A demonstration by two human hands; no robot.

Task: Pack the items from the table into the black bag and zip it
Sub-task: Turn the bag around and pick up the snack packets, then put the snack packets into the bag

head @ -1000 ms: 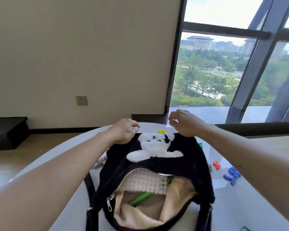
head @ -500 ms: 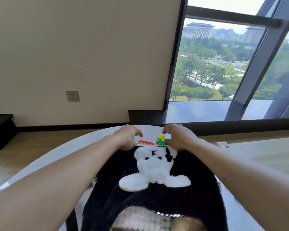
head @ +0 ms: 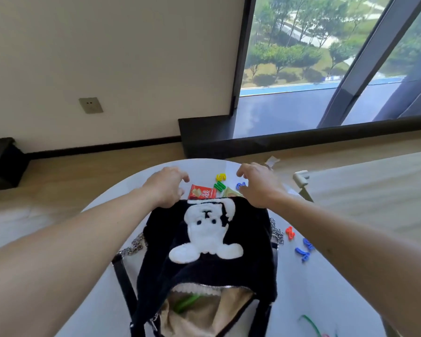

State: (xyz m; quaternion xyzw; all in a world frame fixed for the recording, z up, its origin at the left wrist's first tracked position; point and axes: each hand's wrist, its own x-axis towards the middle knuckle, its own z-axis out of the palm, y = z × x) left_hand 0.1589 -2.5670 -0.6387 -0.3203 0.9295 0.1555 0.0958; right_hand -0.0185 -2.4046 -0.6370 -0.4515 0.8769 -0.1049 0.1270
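- On the far side of the surface [head: 301, 300], past the black bag [head: 204, 242], both hands are reaching for the loose stuff. The left hand [head: 164, 186] and the right hand [head: 258, 188] each have fingers spread and curled, grip empty, nothing caught yet.
- The bag lies flat between the forearms, mouth toward the person and unzipped, with something green showing inside.
- The red snack packet [head: 202, 192] sits just beyond the bag's far edge, with the yellow number [head: 220, 177] and green piece [head: 219, 185] close beside it and a blue piece [head: 240, 184] right at the right fingertips.
- Risk as I see it: scooping with both hands could flick those small bits off the round edge, since they're light and near it.
- Also, the wrists press on the bag, so dragging things back could bunch it up.
- The red piece [head: 289, 232] and blue numbers [head: 304, 251] sit off by the right forearm and are easy to miss or knock.
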